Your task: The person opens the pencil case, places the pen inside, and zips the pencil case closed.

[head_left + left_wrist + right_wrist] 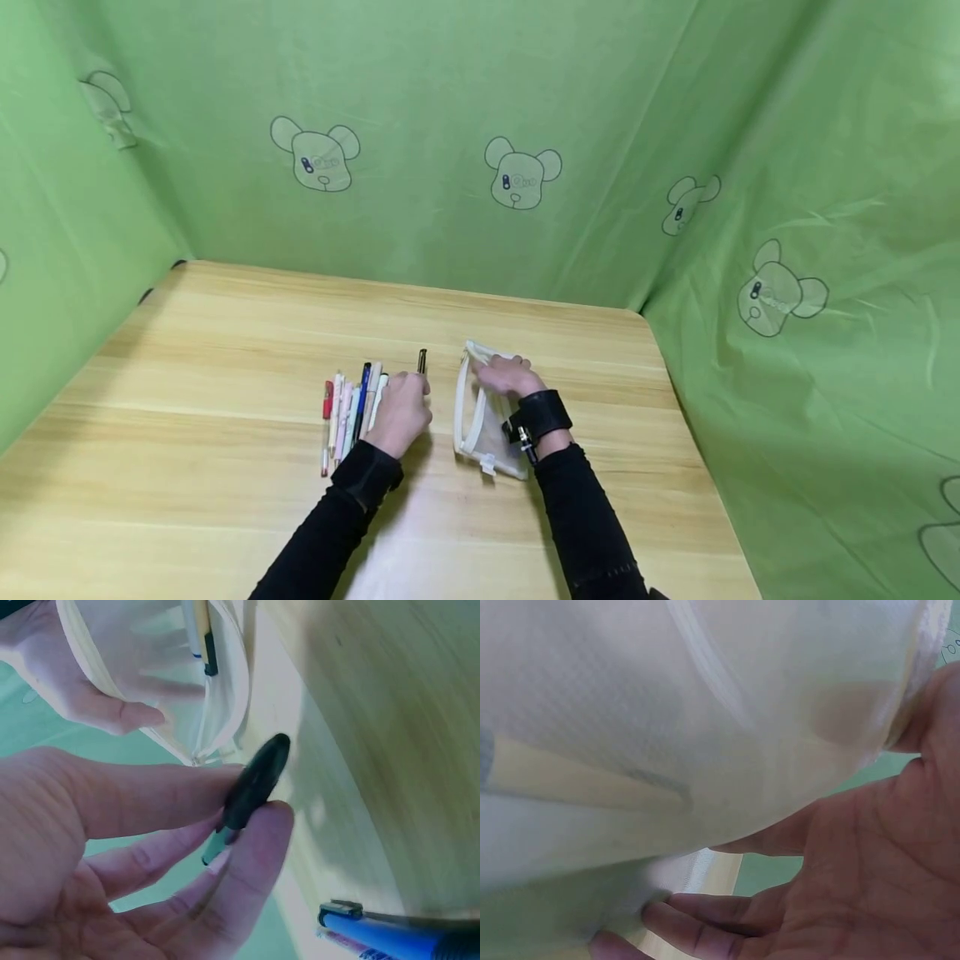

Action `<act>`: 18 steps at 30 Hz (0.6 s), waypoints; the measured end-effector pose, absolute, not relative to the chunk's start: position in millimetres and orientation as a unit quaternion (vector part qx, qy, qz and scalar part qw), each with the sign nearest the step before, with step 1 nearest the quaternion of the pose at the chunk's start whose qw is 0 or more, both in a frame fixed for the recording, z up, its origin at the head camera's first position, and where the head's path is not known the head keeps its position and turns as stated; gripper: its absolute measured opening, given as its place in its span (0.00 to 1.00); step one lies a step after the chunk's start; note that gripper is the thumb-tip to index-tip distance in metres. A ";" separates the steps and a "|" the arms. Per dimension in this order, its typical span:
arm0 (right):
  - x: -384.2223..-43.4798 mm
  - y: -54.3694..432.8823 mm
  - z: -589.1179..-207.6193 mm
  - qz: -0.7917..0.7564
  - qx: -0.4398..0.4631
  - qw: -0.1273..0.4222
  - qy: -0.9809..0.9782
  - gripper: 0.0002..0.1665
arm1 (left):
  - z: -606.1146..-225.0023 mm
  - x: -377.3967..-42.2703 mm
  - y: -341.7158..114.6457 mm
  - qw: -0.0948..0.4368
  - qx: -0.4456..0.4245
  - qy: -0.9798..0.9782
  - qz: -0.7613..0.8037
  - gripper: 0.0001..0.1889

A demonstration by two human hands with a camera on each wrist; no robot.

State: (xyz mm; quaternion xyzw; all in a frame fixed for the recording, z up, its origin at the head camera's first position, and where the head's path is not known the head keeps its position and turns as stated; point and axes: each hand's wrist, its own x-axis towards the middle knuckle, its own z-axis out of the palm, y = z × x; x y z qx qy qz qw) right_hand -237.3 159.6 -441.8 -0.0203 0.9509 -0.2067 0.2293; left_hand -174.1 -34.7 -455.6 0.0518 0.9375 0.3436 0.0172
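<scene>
My left hand [402, 414] pinches a dark-capped pen [259, 776] between thumb and fingertips, just right of a row of pens. In the head view the pen's dark end [422, 360] sticks out beyond the fingers. The right hand [513, 378] grips the far end of a pale see-through zippered pencil case [487, 429], thumb at the opening's rim and fingers along the outside. The case lies with its open mouth facing left. Inside it show a couple of pens [202, 637], partly hidden by the wall.
Several pens lie side by side left of the left hand, among them a red-capped pen [327, 400] and a blue pen [363, 392]. The wooden table [225, 333] ends at green curtains [420, 208] at the back and sides.
</scene>
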 end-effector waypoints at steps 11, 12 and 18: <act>-237.7 162.6 -441.0 -0.205 -0.011 0.230 0.951 0.47 | -453.0 -173.7 -21.9 0.026 0.068 0.917 0.392 0.16; -237.8 162.8 -440.9 -0.206 -0.010 0.229 0.951 0.46 | -452.8 -174.0 -20.8 0.033 0.070 0.913 0.400 0.16; -238.5 162.4 -440.1 -0.205 -0.011 0.227 0.952 0.46 | -452.6 -176.7 -14.3 0.076 0.070 0.892 0.440 0.22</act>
